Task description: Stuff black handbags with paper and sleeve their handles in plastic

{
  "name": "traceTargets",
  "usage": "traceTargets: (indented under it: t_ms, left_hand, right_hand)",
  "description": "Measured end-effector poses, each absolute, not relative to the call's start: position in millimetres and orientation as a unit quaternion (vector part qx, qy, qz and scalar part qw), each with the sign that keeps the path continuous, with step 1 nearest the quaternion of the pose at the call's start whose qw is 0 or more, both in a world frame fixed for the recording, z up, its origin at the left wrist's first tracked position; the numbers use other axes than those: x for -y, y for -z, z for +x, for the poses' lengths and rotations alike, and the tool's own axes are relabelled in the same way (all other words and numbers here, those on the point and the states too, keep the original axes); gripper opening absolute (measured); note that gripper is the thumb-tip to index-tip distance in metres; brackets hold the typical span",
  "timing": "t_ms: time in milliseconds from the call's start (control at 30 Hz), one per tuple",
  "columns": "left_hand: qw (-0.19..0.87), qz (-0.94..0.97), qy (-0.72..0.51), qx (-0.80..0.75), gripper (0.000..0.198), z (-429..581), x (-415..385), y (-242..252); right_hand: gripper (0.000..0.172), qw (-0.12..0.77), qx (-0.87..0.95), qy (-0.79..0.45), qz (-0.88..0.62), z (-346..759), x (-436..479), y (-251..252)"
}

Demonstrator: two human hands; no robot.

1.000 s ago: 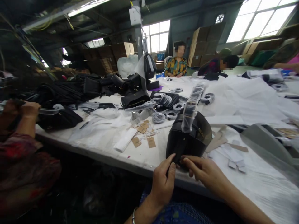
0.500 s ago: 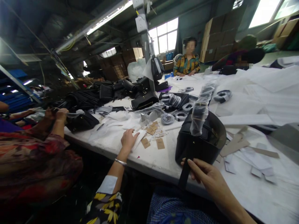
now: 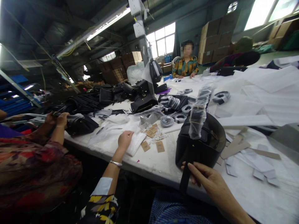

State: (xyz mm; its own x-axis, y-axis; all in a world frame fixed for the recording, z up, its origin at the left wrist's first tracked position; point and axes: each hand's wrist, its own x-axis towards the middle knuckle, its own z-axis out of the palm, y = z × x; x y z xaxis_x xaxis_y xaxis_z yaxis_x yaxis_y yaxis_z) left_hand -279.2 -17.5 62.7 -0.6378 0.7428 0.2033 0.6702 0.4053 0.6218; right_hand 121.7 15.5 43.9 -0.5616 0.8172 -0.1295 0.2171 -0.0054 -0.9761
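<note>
My left hand (image 3: 124,140) is closed, fingertips pinched at the top of a thin white wrapping sheet (image 3: 137,142) that lies near the table's front edge. The thumb and fingers of my right hand (image 3: 205,179) grip a black strap (image 3: 185,180) hanging down the front of a black handbag (image 3: 183,146). This bag stands upright with its top open, and its handle (image 3: 195,124) is wrapped in clear film. Between my hands lie brown paper tags (image 3: 160,146) with white strings.
Coiled wrapped straps (image 3: 167,121) and more black bags (image 3: 143,103) lie farther back. Card pieces (image 3: 235,144) are scattered at right. A co-worker's hands (image 3: 61,119) handle another black bag (image 3: 81,125) at left. Another person (image 3: 185,67) sits across the table (image 3: 161,165).
My left hand has closed its spread fingers at the white sheet, and the sheet's near corner has shifted left. My right hand stays on the strap.
</note>
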Motion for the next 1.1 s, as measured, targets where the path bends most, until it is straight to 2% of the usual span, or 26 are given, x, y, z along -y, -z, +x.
traceTargets:
  t_ms: [100,200,400,500,667,900,1100]
  left_hand:
    - [0.066,0.437,-0.413,-0.796,0.031,-256.0,27.9,-83.8]
    - [0.150,0.468,-0.446,-0.748,0.037,-210.3,41.5,-94.7]
    - [0.365,0.503,-0.424,-0.659,0.031,-100.4,64.7,-71.6]
    - [0.446,0.485,-0.455,-0.598,0.025,-70.3,67.8,-59.4]
    - [0.450,0.419,-0.533,-0.581,0.021,-60.7,65.0,-52.1]
    - [0.446,0.372,-0.515,-0.630,0.025,-75.2,82.4,-46.4]
    - [0.444,0.363,-0.510,-0.641,0.027,-81.4,99.0,-37.2]
  right_hand:
    - [0.051,0.251,0.650,-0.606,-0.384,122.2,-15.5,-42.6]
    - [0.052,0.255,0.619,-0.641,-0.376,121.0,-12.5,-46.5]
    - [0.045,0.274,0.598,-0.658,-0.368,112.8,-5.2,-58.8]
    - [0.041,0.286,0.617,-0.632,-0.371,111.7,-4.9,-59.0]
    - [0.038,0.288,0.615,-0.636,-0.366,114.4,-5.8,-59.6]
    - [0.039,0.302,0.609,-0.639,-0.360,120.7,-6.0,-60.6]
    - [0.037,0.375,0.561,-0.640,-0.366,115.9,-2.4,-47.9]
